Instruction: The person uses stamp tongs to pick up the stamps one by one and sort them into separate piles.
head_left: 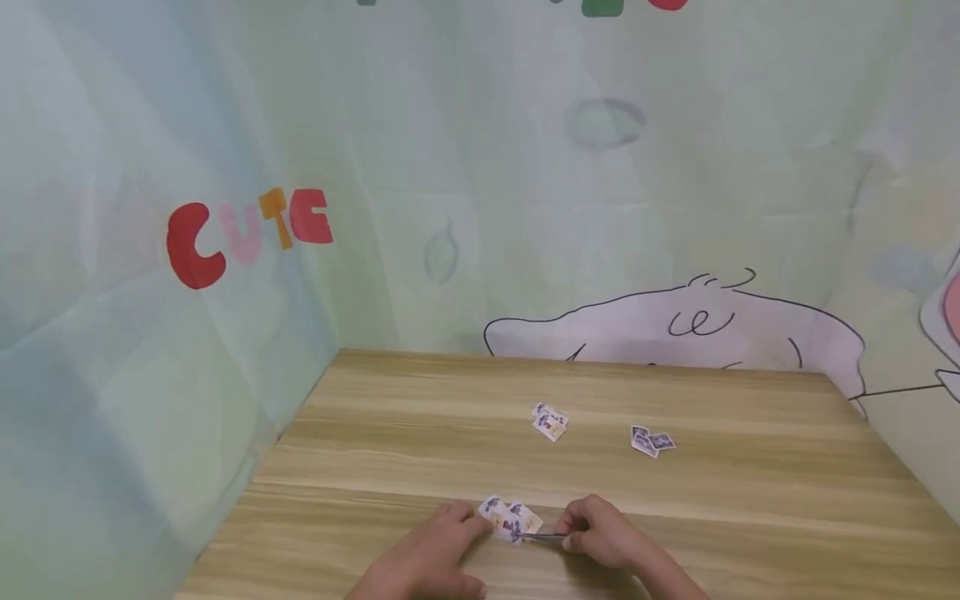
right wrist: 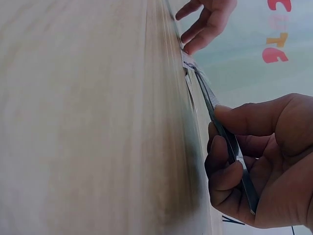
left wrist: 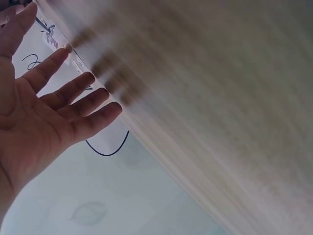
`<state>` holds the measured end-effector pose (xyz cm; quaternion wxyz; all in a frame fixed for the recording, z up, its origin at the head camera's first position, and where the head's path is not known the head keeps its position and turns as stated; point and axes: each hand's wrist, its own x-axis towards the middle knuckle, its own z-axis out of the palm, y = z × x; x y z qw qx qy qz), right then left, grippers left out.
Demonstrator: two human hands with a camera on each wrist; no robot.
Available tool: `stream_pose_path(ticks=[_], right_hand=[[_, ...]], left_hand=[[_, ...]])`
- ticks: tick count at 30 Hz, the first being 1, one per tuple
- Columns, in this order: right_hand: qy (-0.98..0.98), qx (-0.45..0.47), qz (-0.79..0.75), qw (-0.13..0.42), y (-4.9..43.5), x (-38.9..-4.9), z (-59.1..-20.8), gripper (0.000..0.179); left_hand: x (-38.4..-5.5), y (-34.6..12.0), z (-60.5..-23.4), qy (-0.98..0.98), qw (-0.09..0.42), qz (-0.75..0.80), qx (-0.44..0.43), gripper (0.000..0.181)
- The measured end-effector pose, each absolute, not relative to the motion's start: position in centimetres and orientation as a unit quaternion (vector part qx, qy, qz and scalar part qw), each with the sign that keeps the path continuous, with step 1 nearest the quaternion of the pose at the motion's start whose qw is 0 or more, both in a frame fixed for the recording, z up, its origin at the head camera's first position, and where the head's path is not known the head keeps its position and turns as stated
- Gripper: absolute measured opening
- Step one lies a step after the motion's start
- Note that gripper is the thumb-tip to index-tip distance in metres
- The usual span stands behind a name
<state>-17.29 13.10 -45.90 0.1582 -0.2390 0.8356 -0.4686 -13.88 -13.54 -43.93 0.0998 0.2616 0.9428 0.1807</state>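
far left, beyond my left hand: pale green-blue backdrop (head_left: 420, 108), the word "cute" (head_left: 197, 246) on it in red, pink and orange letters.

left hand (head_left: 429, 552): on or just over the wood-grain table (head_left: 360, 433). fingers stretched out and spread, thumb held apart; i grasp nothing with it. index fingertip at the near cards' left edge, seemingly touching.

near cards (head_left: 504, 522): a small overlapping cluster directly between my two hands, just right of the left fingertips. white borders, bluish and orange printed figures. exact count hard to tell from the overlap.

tweezers (head_left: 547, 540): dark metal, running leftward out of my right hand, tips down at the right part of the near cards. whether a card sits between the tips, i cannot tell.

middle pile (head_left: 551, 423): overlapping small cards, similar print, on the table ahead of both hands, well apart from them.

right hand (head_left: 606, 535): thumb and curled fingers pinching the tweezers, just right of the near cards.

right pile (head_left: 651, 442): darker overlapping cards, ahead of my right hand and slightly to its right. past them, a line-drawn white animal (head_left: 637, 325) on the backdrop.
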Motion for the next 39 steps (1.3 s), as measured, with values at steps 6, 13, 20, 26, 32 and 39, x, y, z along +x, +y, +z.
stream_pose_path(ticks=[6, 13, 20, 26, 32, 39], right_hand=[[0.837, -0.240, -0.469, 0.146, 13.6, -17.2, -46.1, 0.007], [0.835, -0.231, -0.476, 0.154, 14.2, -17.0, -46.3, 0.008], [0.832, -0.223, -0.482, 0.159, 14.4, -16.9, -46.1, 0.008], [0.833, -0.226, -0.481, 0.156, 14.6, -17.0, -45.9, 0.008], [0.837, -0.225, -0.476, 0.151, 15.0, -17.0, -45.7, 0.008], [0.838, -0.216, -0.478, 0.149, 15.4, -17.3, -46.0, 0.007]], left_hand=[[-13.7, -13.5, -43.7, 0.945, 0.096, 0.171, 0.261, 0.067], [-13.6, -13.6, -43.7, 0.946, 0.091, 0.175, 0.257, 0.066], [-14.1, -14.0, -43.8, 0.947, 0.096, 0.193, 0.238, 0.067], [-14.9, -14.2, -43.8, 0.948, 0.084, 0.183, 0.245, 0.069], [-15.3, -14.2, -43.6, 0.949, 0.078, 0.177, 0.251, 0.066], [-15.8, -14.2, -43.8, 0.949, 0.074, 0.172, 0.255, 0.066]])
